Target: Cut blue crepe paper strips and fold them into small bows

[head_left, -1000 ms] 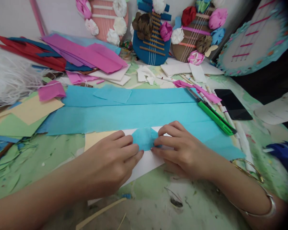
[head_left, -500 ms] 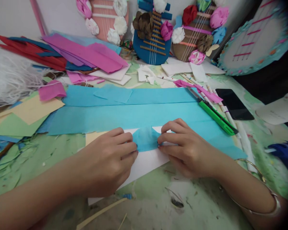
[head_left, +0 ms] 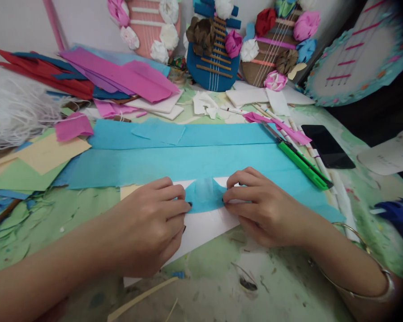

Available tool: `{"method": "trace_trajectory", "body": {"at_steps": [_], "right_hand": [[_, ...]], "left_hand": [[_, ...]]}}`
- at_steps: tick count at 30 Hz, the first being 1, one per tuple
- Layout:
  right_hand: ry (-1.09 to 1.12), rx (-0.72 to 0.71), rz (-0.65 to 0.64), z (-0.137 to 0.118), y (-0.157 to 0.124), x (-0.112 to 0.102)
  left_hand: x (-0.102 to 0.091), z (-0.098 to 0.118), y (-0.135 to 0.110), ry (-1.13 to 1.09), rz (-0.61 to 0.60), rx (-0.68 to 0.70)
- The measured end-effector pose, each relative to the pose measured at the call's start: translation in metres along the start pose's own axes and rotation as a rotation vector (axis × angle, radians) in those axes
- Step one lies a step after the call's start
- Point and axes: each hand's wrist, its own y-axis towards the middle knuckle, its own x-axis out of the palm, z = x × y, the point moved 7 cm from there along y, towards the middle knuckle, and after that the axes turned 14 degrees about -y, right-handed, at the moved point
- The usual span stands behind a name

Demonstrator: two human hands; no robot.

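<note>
Between my hands is a small piece of blue crepe paper (head_left: pixel 205 197), curved along its lower edge and lightly creased in the middle. My left hand (head_left: pixel 152 223) pinches its left side, and my right hand (head_left: pixel 263 205) pinches its right side. Fingertips of both hands are partly hidden behind the fingers. Under the piece lies a white sheet of paper (head_left: pixel 198 235), set at a slant. Just beyond it, long blue crepe paper strips (head_left: pixel 188 161) are spread side by side across the table.
A green utility knife (head_left: pixel 304 165) rests on the strips at right, blade out, near a black phone (head_left: pixel 328 145). White string (head_left: pixel 16 107) and coloured paper (head_left: pixel 121 74) are piled at left. Decorated paper instruments (head_left: pixel 213 67) lean along the back of the table (head_left: pixel 221 286).
Both hands have shifted very slightly, with the right hand a little further right. Dark fingernails on my left hand now show more. The blue piece stays between them.
</note>
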Motion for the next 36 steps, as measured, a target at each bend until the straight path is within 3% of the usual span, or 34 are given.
{"method": "trace_trajectory", "body": {"at_steps": [3, 9, 15, 21, 27, 32, 36], "right_hand": [[0.059, 0.005, 0.056, 0.001, 0.000, -0.004], [0.218, 0.113, 0.266, 0.017, -0.004, -0.010], [0.126, 0.110, 0.086, 0.021, -0.003, 0.015], [0.176, 0.083, 0.092, 0.013, -0.003, 0.004], [0.333, 0.002, -0.050, -0.011, 0.002, 0.005], [0.365, 0.122, 0.129, 0.008, 0.001, 0.004], [0.311, 0.122, 0.131, 0.022, -0.002, 0.009]], "left_hand": [[0.004, -0.001, -0.001, -0.010, -0.051, 0.004], [0.004, -0.002, -0.003, 0.011, -0.031, 0.116], [0.008, -0.007, -0.006, 0.088, -0.065, 0.189], [0.003, -0.014, -0.006, 0.170, 0.007, 0.139], [0.009, -0.031, -0.006, 0.137, -0.096, -0.016], [0.010, -0.036, -0.006, 0.122, -0.119, -0.023], [0.008, -0.034, -0.007, 0.064, -0.071, -0.004]]}}
